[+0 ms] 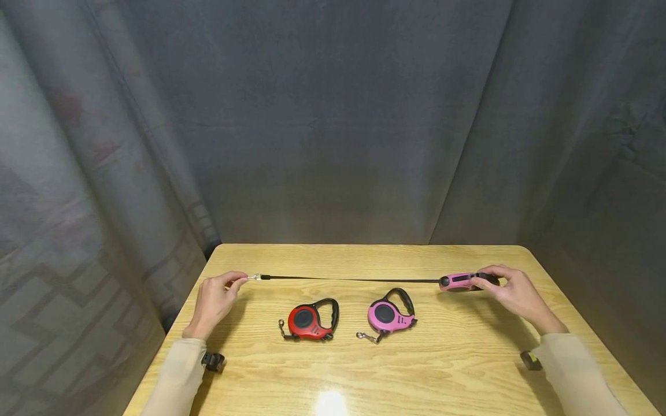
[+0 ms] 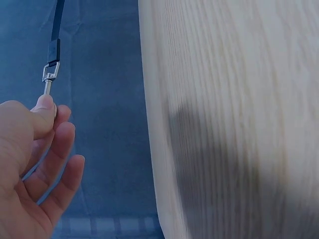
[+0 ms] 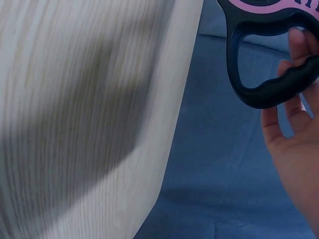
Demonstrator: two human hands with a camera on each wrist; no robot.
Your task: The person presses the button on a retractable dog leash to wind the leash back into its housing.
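Observation:
Between thumb and fingers, my left hand point(image 1: 214, 300) pinches the metal snap clip point(image 2: 49, 79) of a retractable dog leash. A black strap point(image 1: 354, 280) runs taut from that clip across the table to the pink leash casing point(image 1: 458, 281). My right hand point(image 1: 515, 292) grips this casing by its black loop handle point(image 3: 269, 94), above the table's right side. On the table between the hands lie a red retractable leash point(image 1: 307, 322) and a second pink retractable leash point(image 1: 387, 316), each with its clip beside it.
The light wooden table point(image 1: 416, 381) has rounded far corners. Grey curtains point(image 1: 322, 127) hang behind it and at both sides. A small dark device point(image 1: 213, 361) is on the left wrist and another point(image 1: 531, 360) on the right.

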